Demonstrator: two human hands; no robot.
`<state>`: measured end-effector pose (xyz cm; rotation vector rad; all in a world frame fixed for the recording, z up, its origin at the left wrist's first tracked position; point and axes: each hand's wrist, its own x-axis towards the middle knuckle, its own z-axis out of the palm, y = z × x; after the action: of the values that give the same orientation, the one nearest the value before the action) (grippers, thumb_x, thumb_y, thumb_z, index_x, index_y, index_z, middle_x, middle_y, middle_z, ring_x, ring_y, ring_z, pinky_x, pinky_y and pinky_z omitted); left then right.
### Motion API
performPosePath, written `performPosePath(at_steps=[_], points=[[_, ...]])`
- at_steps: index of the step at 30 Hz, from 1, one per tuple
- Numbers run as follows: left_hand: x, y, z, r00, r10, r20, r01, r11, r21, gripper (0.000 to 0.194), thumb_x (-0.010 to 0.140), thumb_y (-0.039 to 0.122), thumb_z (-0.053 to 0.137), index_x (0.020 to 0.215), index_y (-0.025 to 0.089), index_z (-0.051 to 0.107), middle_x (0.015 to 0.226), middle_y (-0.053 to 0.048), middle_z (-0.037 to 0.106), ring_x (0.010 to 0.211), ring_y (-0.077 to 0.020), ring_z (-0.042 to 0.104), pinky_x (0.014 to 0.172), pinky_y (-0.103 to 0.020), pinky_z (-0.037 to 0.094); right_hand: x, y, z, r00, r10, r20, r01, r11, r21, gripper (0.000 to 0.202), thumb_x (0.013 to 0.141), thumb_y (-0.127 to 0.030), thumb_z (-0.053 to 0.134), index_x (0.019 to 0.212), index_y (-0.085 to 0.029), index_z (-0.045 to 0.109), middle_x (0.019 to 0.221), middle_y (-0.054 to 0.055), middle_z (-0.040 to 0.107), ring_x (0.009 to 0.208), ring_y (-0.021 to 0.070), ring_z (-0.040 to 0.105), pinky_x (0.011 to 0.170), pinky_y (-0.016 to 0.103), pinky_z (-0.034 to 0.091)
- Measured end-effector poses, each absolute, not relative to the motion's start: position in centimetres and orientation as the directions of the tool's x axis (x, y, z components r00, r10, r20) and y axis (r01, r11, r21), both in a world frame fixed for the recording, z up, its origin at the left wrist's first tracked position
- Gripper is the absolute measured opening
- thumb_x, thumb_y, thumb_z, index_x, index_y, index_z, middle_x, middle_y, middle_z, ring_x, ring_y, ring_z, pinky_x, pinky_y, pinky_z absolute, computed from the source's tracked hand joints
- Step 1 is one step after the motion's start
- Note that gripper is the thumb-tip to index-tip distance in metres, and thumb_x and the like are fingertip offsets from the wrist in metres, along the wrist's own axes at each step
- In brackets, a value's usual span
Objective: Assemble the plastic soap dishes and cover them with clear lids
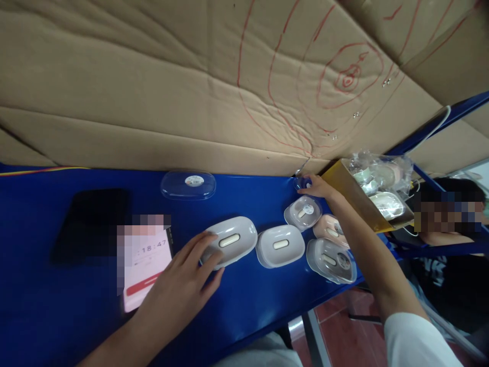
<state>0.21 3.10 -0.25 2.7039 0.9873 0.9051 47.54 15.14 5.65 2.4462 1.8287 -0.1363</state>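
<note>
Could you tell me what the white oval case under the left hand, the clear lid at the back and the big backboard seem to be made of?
White oval case: probably moulded plastic, smooth and semi-glossy, with soft highlights. Left hand rests on its end. Clear lid: transparent plastic, as the blue table shows through. Backboard: brown corrugated cardboard, matt, creased, marked with red lines.

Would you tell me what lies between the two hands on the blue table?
In the head view, a white soap box lies between the left hand and right hand, on the blue table.
</note>
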Motion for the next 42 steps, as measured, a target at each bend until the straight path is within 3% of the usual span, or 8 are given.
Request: performPosePath(at_steps=[5,9,12,15,21,34,39,42], points=[[0.3,2.9,-0.4,0.578,0.657,0.484,0.554,-0.751,0.358,0.018,0.107,0.024,0.055,0.119,0.019,0.069,0.155,-0.021,0.053,0.144,-0.0424,0.061,0.107,-0.06,0.064,47.2,14.5,7.0,0.193,0.97,-0.15,0.98,-0.199,-0.022,0.076,0.087,-0.038,0.085,0.153,-0.017,0.055,0.145,0.017,0.069,0.128,0.0326,0.069,0.11,0.046,0.052],[0.4,2.7,-0.7,0.538,0.736,0.411,0.628,-0.675,0.387,0.037,0.106,0.03,0.057,0.142,0.019,0.058,0.164,-0.022,0.049,0.136,-0.0398,0.069,0.092,-0.047,0.072,44.6,13.2,9.8,0.041,0.992,-0.117,0.998,-0.046,-0.04,0.066,0.087,-0.036,0.084,0.147,-0.025,0.06,0.154,0.015,0.065,0.141,0.0415,0.06,0.12,0.064,0.038],[0.4,2.8,-0.8,0.499,0.783,0.372,0.651,-0.622,0.435,0.047,0.107,0.037,0.057,0.151,0.023,0.05,0.167,-0.02,0.049,0.132,-0.0366,0.072,0.085,-0.042,0.073,40.7,11.5,11.6,-0.204,0.974,-0.097,0.975,0.193,-0.108,0.067,0.088,-0.037,0.086,0.149,-0.03,0.059,0.16,0.011,0.061,0.147,0.0407,0.057,0.122,0.062,0.038],[0.4,2.9,-1.0,0.46,0.808,0.367,0.636,-0.589,0.498,0.058,0.108,0.042,0.056,0.161,0.024,0.04,0.165,-0.018,0.054,0.136,-0.0362,0.07,0.094,-0.046,0.071,35.7,9.3,11.9,-0.511,0.854,-0.103,0.839,0.469,-0.275,0.07,0.092,-0.04,0.085,0.154,-0.031,0.055,0.167,0.01,0.055,0.156,0.0363,0.049,0.125,0.056,0.038],[0.4,2.9,-1.1,0.43,0.842,0.328,0.565,-0.533,0.629,0.069,0.108,0.042,0.057,0.168,0.027,0.026,0.163,-0.015,0.057,0.146,-0.0342,0.063,0.116,-0.053,0.059,29.4,6.8,9.3,-0.752,0.645,-0.139,0.626,0.631,-0.458,0.077,0.094,-0.03,0.087,0.161,-0.027,0.05,0.174,0.017,0.045,0.163,0.0313,0.041,0.129,0.055,0.035],[0.1,3.1,-1.6,0.447,0.843,0.299,0.549,-0.523,0.652,0.077,0.108,0.038,0.062,0.171,0.032,0.02,0.166,-0.013,0.054,0.148,-0.0328,0.061,0.117,-0.051,0.058,26.4,7.0,6.0,-0.767,0.641,-0.033,0.588,0.68,-0.438,0.077,0.097,-0.041,0.083,0.163,-0.021,0.05,0.176,0.018,0.04,0.165,0.03,0.038,0.132,0.05,0.038],[0.1,3.1,-1.8,0.485,0.824,0.293,0.542,-0.546,0.638,0.084,0.105,0.032,0.065,0.173,0.033,0.017,0.168,-0.014,0.05,0.151,-0.0348,0.057,0.117,-0.053,0.057,26.0,6.1,6.0,-0.809,0.586,-0.046,0.578,0.778,-0.247,0.071,0.1,-0.038,0.081,0.163,-0.026,0.051,0.176,0.015,0.043,0.164,0.0353,0.037,0.133,0.059,0.033],[0.0,3.1,-1.8,0.497,0.817,0.293,0.542,-0.556,0.63,0.082,0.106,0.032,0.063,0.174,0.034,0.016,0.168,-0.015,0.049,0.153,-0.0354,0.055,0.116,-0.055,0.057,25.8,6.0,6.3,-0.821,0.569,-0.045,0.564,0.795,-0.223,0.068,0.102,-0.038,0.078,0.163,-0.023,0.052,0.176,0.016,0.041,0.165,0.0351,0.035,0.134,0.059,0.031]])
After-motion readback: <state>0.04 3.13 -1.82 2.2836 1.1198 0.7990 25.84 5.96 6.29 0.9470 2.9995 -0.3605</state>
